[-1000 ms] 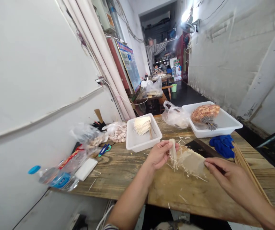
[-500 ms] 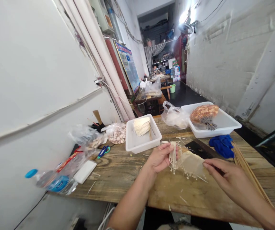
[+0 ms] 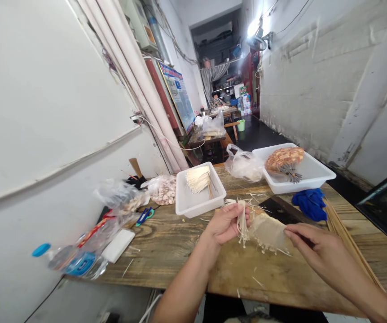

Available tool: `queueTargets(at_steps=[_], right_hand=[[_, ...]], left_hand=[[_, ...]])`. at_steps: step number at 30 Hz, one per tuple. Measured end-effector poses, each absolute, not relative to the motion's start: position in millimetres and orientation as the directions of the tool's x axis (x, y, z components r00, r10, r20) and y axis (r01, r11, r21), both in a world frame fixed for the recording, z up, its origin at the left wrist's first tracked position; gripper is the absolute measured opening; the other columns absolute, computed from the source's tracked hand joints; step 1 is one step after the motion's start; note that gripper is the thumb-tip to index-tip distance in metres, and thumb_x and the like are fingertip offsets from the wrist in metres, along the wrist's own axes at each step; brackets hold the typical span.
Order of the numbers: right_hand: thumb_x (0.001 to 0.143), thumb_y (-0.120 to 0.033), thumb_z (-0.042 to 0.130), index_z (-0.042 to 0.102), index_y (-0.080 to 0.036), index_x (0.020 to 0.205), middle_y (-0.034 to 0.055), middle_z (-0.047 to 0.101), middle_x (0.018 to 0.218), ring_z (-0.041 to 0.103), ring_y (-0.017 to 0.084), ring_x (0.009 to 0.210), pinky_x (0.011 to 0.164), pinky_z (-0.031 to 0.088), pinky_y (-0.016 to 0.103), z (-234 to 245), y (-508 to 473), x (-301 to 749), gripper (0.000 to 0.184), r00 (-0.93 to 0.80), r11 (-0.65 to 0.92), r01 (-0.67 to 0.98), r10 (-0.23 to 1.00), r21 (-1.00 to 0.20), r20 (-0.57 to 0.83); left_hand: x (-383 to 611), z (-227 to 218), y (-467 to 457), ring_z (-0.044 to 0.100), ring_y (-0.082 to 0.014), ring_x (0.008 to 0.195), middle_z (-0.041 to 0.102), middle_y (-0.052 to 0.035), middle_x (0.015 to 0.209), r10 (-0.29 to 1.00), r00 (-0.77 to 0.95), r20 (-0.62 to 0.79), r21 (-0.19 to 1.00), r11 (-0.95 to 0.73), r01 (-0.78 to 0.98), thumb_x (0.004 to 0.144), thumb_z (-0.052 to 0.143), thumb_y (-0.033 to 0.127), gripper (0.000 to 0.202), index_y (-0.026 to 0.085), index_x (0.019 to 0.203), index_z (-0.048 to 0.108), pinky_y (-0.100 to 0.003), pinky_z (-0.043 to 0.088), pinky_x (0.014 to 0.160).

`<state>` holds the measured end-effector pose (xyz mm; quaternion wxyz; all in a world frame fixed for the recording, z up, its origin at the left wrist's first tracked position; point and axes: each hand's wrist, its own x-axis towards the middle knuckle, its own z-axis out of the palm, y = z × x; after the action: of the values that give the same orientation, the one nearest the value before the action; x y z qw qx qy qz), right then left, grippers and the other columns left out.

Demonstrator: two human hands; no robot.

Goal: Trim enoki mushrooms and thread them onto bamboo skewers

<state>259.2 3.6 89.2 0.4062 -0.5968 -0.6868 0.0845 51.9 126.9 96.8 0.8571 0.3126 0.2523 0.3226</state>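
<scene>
My left hand (image 3: 229,223) is closed around a small bunch of enoki mushrooms (image 3: 242,224), their thin stems and tiny caps hanging down. To its right, my right hand (image 3: 310,242) pinches the right edge of a thin, pale, see-through sheet (image 3: 268,231) between thumb and fingertips. Enoki caps show along the sheet's lower edge; how they lie against it I cannot tell. Both hands are over a wooden cutting board (image 3: 240,273) with loose enoki strands on it. Behind the sheet, a dark cleaver-like blade (image 3: 276,207) lies flat, partly covered.
A white tray (image 3: 186,209) holds pale skewered pieces; another tray (image 3: 318,183) holds reddish-brown skewers. Nearby are a blue cloth (image 3: 310,204), wooden sticks (image 3: 345,235), a plastic bag (image 3: 244,163), scissors (image 3: 144,216), bagged pieces (image 3: 161,188) and a water bottle (image 3: 79,262). A person (image 3: 216,99) sits far back.
The view has shifted slightly. My hands keep nearly the same pose, with the left still on the enoki bunch and the right still on the sheet's edge.
</scene>
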Motion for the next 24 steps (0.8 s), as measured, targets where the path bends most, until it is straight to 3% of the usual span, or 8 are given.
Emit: queueTargets(at_steps=[24], right_hand=[[0.09, -0.036, 0.049, 0.072, -0.025, 0.092, -0.0002, 0.074, 0.09, 0.07, 0.018, 0.078, 0.066, 0.055, 0.026, 96.7, -1.6, 258.5, 0.025, 0.038, 0.291, 0.765, 0.87, -0.575, 0.492]], left_hand=[[53.5, 101.7, 122.4, 0.062, -0.0093, 0.059, 0.068, -0.0033, 0.072, 0.777, 0.593, -0.209, 0.77, 0.505, -0.391, 0.058, 0.088, 0.026, 0.034, 0.009, 0.078, 0.067, -0.022, 0.054, 0.061]])
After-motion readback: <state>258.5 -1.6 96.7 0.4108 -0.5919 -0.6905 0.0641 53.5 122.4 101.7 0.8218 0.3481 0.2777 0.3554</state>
